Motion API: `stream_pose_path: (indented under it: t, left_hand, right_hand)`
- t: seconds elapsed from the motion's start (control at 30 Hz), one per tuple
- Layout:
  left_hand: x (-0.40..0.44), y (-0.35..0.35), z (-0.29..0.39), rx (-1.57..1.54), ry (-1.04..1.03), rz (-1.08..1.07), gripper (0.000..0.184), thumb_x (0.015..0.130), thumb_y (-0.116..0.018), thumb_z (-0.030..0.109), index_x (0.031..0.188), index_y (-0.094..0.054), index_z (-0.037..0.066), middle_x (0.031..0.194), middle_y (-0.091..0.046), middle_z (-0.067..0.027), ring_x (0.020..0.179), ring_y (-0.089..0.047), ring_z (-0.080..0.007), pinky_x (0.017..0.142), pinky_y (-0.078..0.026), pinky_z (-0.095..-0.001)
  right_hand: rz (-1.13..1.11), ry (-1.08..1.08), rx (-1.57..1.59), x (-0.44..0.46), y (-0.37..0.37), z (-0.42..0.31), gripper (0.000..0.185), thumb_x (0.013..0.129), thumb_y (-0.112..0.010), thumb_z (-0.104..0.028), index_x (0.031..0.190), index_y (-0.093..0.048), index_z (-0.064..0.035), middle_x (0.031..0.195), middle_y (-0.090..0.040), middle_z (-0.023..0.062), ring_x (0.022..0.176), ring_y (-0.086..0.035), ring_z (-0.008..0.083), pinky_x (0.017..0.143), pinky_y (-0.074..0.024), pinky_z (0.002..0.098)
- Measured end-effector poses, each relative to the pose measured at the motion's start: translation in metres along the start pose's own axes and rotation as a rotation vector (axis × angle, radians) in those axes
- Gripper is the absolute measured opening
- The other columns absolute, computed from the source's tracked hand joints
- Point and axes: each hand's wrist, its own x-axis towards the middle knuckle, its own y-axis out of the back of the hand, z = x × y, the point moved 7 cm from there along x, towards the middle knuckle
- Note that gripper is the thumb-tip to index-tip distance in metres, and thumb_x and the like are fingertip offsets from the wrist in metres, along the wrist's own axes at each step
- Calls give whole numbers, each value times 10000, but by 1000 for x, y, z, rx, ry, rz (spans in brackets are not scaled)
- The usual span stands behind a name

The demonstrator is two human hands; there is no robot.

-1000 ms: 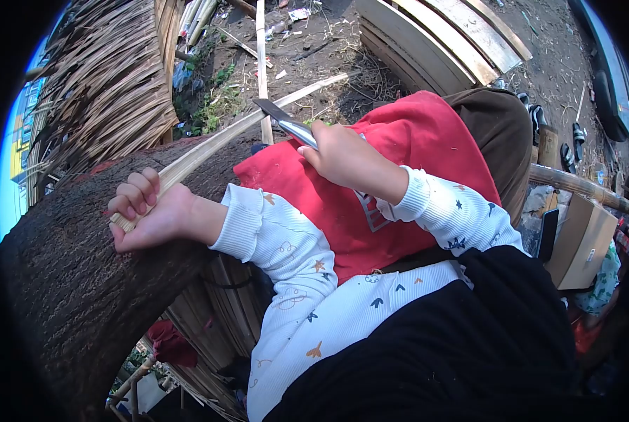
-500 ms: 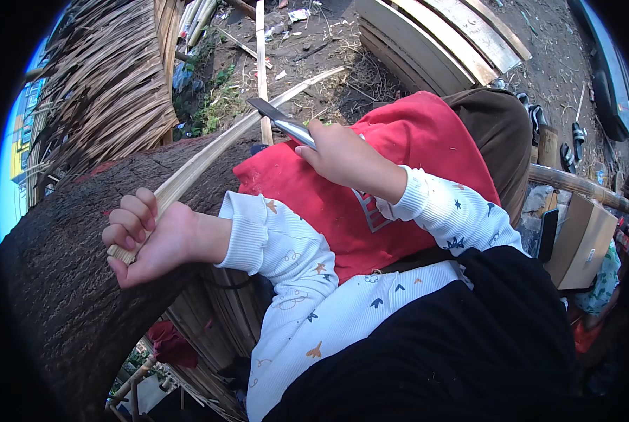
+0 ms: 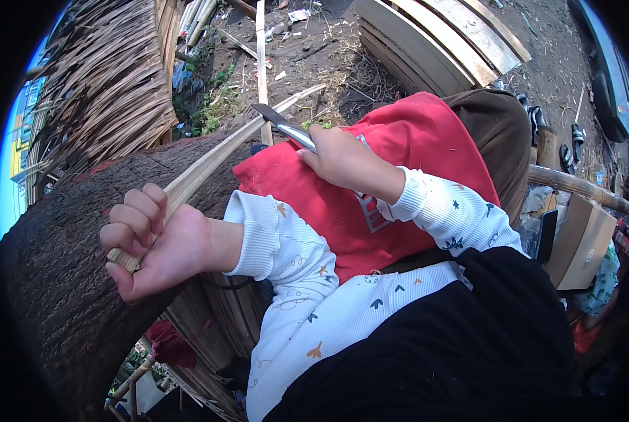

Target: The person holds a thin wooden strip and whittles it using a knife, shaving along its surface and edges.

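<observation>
My left hand (image 3: 149, 235) is closed round the near end of a pale bamboo strip (image 3: 205, 163), palm turned up. The strip slants up and away to the right, its far tip beyond the blade. In my right hand (image 3: 346, 156) is a knife (image 3: 286, 126) with a broad dark blade and a shiny metal neck; its handle is hidden in the fingers. The blade lies across the strip, touching or nearly touching it. Beneath my right hand a red cloth (image 3: 427, 148) covers my lap.
A thick dark trunk (image 3: 54, 281) curves along the left under my left hand. Dry thatch (image 3: 110, 84) stands behind it. Curved wooden slats (image 3: 427, 42) are at the top. To the right are a bamboo pole (image 3: 581, 186), a cardboard box (image 3: 581, 243) and a dark phone-like slab (image 3: 547, 235).
The bamboo strip has slid toward me under the blade, its far tip now nearer. My left hand has shifted slightly down and its wrist right; my right hand has hardly moved.
</observation>
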Motion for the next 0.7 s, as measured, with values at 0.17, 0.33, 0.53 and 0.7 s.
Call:
stream_pose_path:
  t: [0.17, 0.33, 0.53, 0.7]
  left_hand:
    - [6, 7, -23, -111, 63, 30, 389, 754, -424, 381, 541, -208, 137, 493, -180, 22, 440, -158, -91, 434, -114, -258]
    - [0, -10, -35, -124, 91, -2, 383, 753, -422, 383, 548, -207, 141, 495, -176, 24, 442, -147, -87, 430, -110, -258]
    - [4, -2, -29, -206, 84, 11, 376, 755, -414, 380, 551, -209, 141, 490, -177, 25, 438, -139, -86, 427, -110, -255]
    - [7, 2, -34, -169, 101, 23, 388, 753, -414, 388, 545, -201, 139, 487, -175, 27, 436, -139, -86, 427, -109, -255]
  right_hand:
    - [57, -45, 12, 4, 15, 6, 307, 835, -548, -233, 864, -498, 69, 711, -583, 242, 670, -591, 387, 611, -462, 433]
    - [106, -26, -63, 7, 29, 4, 300, 842, -536, -222, 850, -499, 75, 685, -582, 245, 658, -593, 393, 603, -463, 442]
    - [121, -13, -75, 5, 31, 0, 310, 849, -529, -228, 861, -493, 80, 717, -584, 263, 669, -592, 402, 613, -462, 450]
    - [106, -46, -71, 7, 32, 4, 312, 851, -527, -230, 861, -492, 80, 716, -583, 263, 665, -593, 399, 607, -460, 449]
